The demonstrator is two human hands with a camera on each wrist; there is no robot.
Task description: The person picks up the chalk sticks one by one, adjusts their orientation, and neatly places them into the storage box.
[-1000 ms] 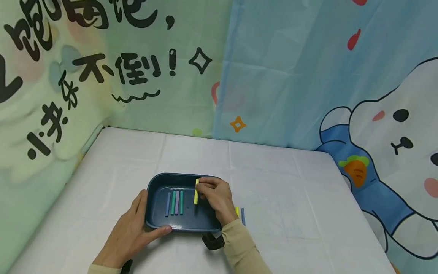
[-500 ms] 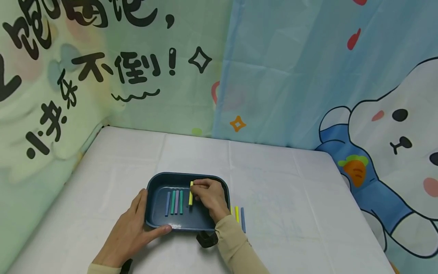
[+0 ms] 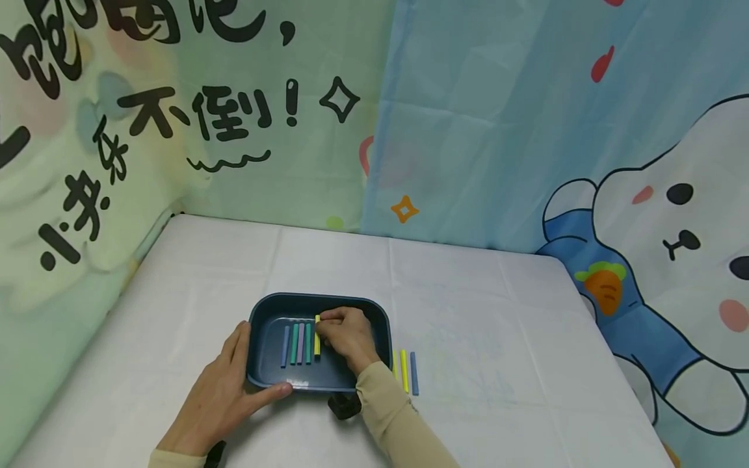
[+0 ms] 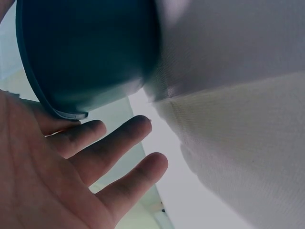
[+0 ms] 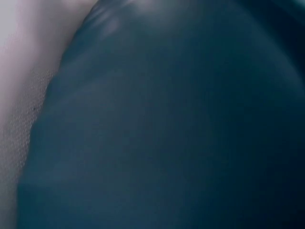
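A dark blue tray (image 3: 380, 338) stands on the white-covered table. My left hand (image 3: 219, 396) rests at its left end, fingers extended along the side and thumb at the front rim. In the left wrist view the fingers (image 4: 114, 143) are spread, nearly straight, beside the tray's outer wall (image 4: 90, 57). Inside the tray, my right hand (image 3: 349, 338) pinches a yellow chalk stick (image 3: 317, 348) near its upper end. It stands just right of a row of chalk sticks: blue (image 3: 285, 346), green (image 3: 294, 344), purple (image 3: 301, 344) and green (image 3: 308, 344). The tray fills most of the right wrist view.
Right of the tray, yellow (image 3: 404, 372) and blue (image 3: 414, 374) chalk sticks lie on the tablecloth (image 3: 497, 364), with another yellow one (image 3: 394, 365) partly hidden by the tray and sleeve. Printed cloth walls (image 3: 456, 143) border the table behind and at the left.
My right hand has moved left across the tray with the yellow chalk stick, up to the row. More of the chalk sticks outside the tray shows now. My left hand has stayed put.
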